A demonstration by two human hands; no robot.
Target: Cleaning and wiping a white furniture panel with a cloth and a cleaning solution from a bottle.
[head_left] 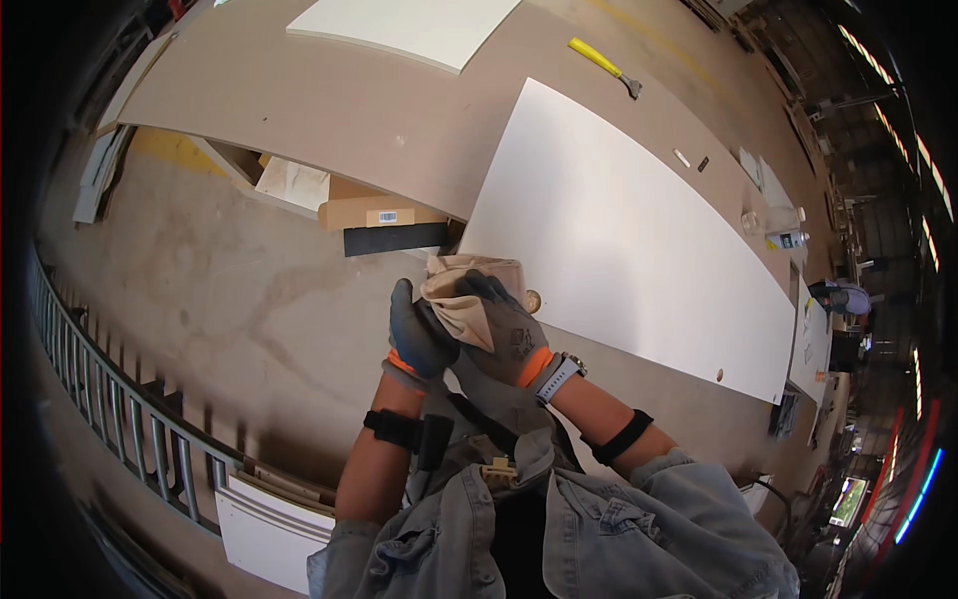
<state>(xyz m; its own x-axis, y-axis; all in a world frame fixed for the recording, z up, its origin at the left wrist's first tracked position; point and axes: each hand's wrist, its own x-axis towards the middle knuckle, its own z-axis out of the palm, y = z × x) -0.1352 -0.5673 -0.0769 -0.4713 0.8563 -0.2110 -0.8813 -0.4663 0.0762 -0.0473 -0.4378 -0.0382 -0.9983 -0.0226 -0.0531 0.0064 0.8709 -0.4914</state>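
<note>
**A tan pouch gathered between two gloved hands, left and right**

Seen from where I stand, the pouch is in front of the wearer's waist, near one corner of the large panel. The left hand is closed on its left side. The right hand bends its fingers over the top and pinches the soft folds. Whether any fingertip reaches inside, I cannot tell.

Good handling, in my judgement, lets the left hand steady the pouch while the right works one fold at a time. Soft material probably slumps if squeezed, and gloves likely dull the touch, so a light grip should serve best. Elbows tucked in would help to keep the watch off the panel's edge.

Counted: one pouch; two gloves; one watch; two black armbands, one on each forearm. On the bench: two white panels, the large one and a partly seen far panel; one yellow-handled tool. In the large panel, two round marks show near the edge. Below the bench's edge: one carton, one black strip just beside it. The bottles are too small to count surely.
</note>
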